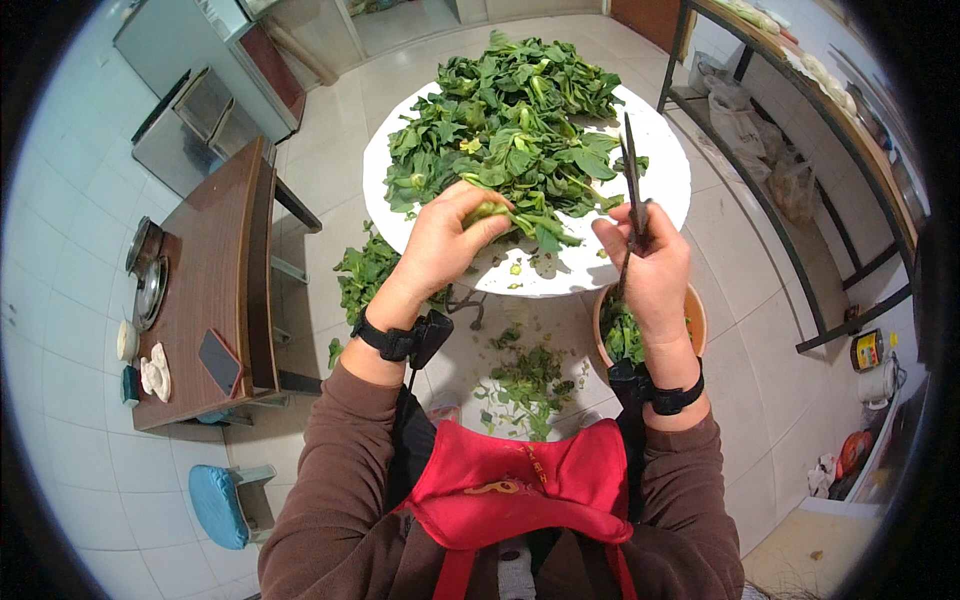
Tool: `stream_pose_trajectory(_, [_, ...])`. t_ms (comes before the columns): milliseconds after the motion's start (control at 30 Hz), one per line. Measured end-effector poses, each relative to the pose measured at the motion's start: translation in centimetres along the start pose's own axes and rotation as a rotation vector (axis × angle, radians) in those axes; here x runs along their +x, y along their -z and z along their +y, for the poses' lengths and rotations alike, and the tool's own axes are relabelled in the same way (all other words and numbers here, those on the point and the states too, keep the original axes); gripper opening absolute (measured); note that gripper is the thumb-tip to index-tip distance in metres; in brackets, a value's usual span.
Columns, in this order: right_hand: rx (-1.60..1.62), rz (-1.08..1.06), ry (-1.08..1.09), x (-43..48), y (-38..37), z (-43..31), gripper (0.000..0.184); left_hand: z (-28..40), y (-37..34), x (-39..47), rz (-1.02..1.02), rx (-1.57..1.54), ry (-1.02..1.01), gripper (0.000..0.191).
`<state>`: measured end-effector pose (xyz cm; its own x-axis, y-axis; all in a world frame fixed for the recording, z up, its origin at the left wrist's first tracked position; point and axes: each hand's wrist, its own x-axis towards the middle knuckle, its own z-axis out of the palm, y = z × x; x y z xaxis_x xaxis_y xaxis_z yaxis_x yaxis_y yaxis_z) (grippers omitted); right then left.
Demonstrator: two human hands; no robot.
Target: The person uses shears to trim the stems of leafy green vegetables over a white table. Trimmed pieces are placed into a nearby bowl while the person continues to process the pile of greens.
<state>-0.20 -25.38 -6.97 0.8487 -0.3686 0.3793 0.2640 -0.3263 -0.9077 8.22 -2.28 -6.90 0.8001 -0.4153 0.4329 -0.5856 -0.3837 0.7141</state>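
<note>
A heap of leafy green vegetables [517,127] covers much of a round white tabletop [667,165]. My left hand [454,232] pinches a leafy green stem [529,221] over the near edge of the heap. My right hand [652,262] holds a dark pair of scissors [631,172] upright, with the blades pointing away from me; whether the blades are parted is hard to tell. Small trimmed bits lie on the white surface near my left hand. Below my right hand, partly hidden by it, an orange basin [697,322] on the floor holds more greens [621,330].
Greens lie on the floor at left [364,274], with scattered trimmings [529,379] below the round table. A brown wooden table [214,225] bearing a phone [220,362] and pot lids stands left, near a blue-covered stool [217,506]. A metal-framed shelf [787,262] stands right.
</note>
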Motion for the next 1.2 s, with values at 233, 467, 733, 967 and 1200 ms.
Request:
stream_pose_trajectory(233, [0.218,-0.269,-0.148,-0.4,-1.2,0.3,0.017,-0.5,1.3,0.5,0.093,-0.77,0.349,0.024])
stream_pose_trajectory(467, [0.236,-0.179,-0.126,-0.4,-1.7,0.1,0.021,-0.2,1.1,0.5,0.162,-0.963,0.394,0.033])
stream_pose_trajectory(733, [0.516,-0.17,0.049,-1.0,-2.4,-1.5,0.027,3.5,-1.1,-0.5,0.102,-0.769,0.341,0.024])
stream_pose_trajectory(967, [0.399,-0.128,-0.013,-0.9,-2.7,-1.3,0.018,5.3,-2.1,-0.8,0.033,-0.765,0.296,0.023])
stream_pose_trajectory(1200, [0.506,-0.068,-0.104,-0.1,-1.5,-1.0,0.016,4.9,-0.2,-0.4,0.109,-0.736,0.204,0.026])
